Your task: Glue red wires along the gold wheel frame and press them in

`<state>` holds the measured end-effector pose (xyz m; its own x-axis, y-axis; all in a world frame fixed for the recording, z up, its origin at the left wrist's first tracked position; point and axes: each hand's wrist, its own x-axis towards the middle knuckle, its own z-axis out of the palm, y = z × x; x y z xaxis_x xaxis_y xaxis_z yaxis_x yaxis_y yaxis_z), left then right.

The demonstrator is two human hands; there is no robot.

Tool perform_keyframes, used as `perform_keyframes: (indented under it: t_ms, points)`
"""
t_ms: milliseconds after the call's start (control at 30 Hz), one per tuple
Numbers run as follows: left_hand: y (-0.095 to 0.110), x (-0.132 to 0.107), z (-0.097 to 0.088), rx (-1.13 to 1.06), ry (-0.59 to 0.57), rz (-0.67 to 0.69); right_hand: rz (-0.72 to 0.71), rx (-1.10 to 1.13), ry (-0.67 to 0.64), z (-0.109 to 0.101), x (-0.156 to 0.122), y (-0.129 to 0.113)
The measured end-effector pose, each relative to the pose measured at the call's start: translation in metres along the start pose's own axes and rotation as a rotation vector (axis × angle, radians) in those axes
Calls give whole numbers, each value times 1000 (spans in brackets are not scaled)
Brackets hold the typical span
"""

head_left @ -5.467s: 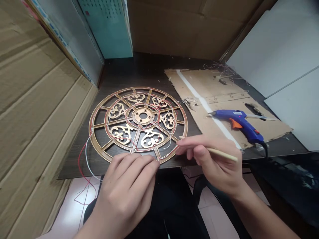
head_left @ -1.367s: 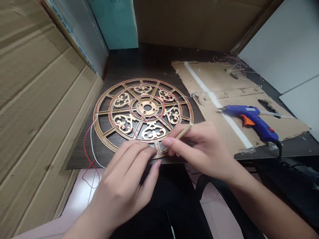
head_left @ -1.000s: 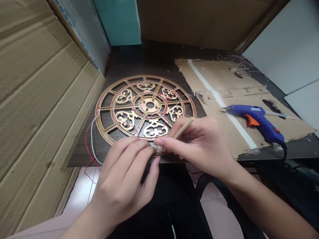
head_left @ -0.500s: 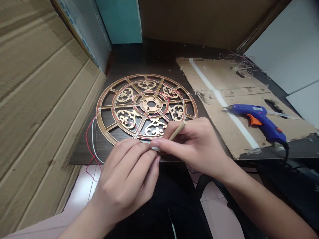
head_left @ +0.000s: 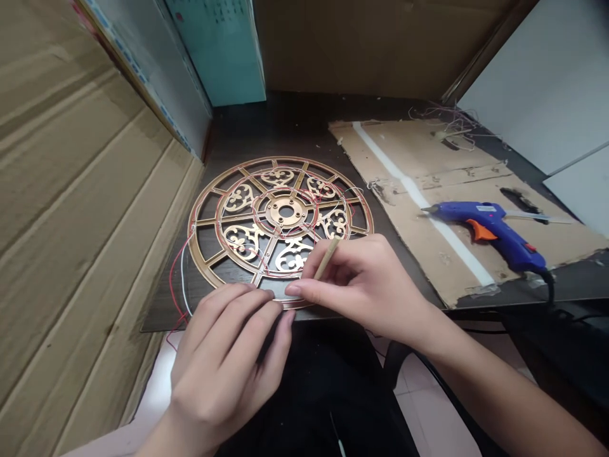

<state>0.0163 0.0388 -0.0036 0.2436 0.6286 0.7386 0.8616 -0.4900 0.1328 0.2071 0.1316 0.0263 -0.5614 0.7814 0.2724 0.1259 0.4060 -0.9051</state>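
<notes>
A round gold-coloured metal frame with spokes and scroll ornaments lies on the dark table, red and white wires running over its rings. My right hand pinches a thin tan wooden stick, held slanting, with its lower end hidden by the fingers; the thumb tip is over the frame's near rim. My left hand lies at the same rim, just left of the right one. Its fingers curl over the edge and its thumb shows near the index fingertip. What lies under those fingers is hidden.
A blue glue gun with an orange trigger rests on a cardboard sheet at the right. Loose wires lie behind it. A cardboard wall stands close on the left, and a teal panel at the back.
The view has tilted and shifted slightly. My left hand has drawn a little to the left, widening the gap to my right hand. The stick has moved left with my right hand.
</notes>
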Motion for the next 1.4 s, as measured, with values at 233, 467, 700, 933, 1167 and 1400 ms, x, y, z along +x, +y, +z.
perform_keyframes:
  t_ms: [233, 467, 700, 933, 1167, 1400]
  points:
    - [0, 2, 2, -23, 2, -4, 9, -28, 21, 0, -1, -5]
    - [-3, -2, -3, 42, 18, 7, -28, -39, 15, -1, -2, -3]
    - [-4, -1, -4, 97, -5, 4, -19, -39, 12, -3, -2, -1]
    - [-9, 3, -5, 85, -15, 63, -6, -31, -16, -5, -3, 1]
    - [-8, 3, -3, 43, -12, 47, 8, -44, -44, -7, -3, 0]
    - [-7, 3, -4, 37, -21, 39, -8, -70, -53, -6, -3, 1]
